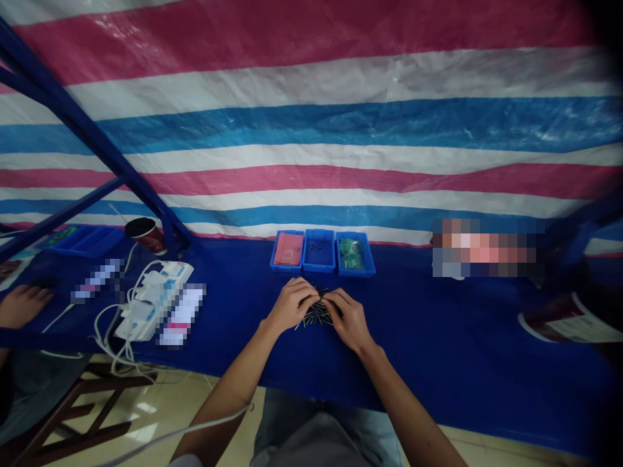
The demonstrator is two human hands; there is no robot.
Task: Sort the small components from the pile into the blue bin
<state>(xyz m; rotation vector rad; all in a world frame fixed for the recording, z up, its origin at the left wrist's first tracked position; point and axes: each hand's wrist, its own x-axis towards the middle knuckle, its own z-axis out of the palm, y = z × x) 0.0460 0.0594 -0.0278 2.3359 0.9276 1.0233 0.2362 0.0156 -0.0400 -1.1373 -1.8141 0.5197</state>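
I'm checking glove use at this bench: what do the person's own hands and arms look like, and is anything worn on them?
The left hand and right hand are bare, with no gloves, and no ring or watch shows. Both forearms are bare too, with no sleeves. A thin white cable crosses the left forearm.

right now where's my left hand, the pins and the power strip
left hand (291, 305), head view, back of the hand
pins (318, 314), head view, middle of the pile
power strip (179, 275), head view, far end of the strip
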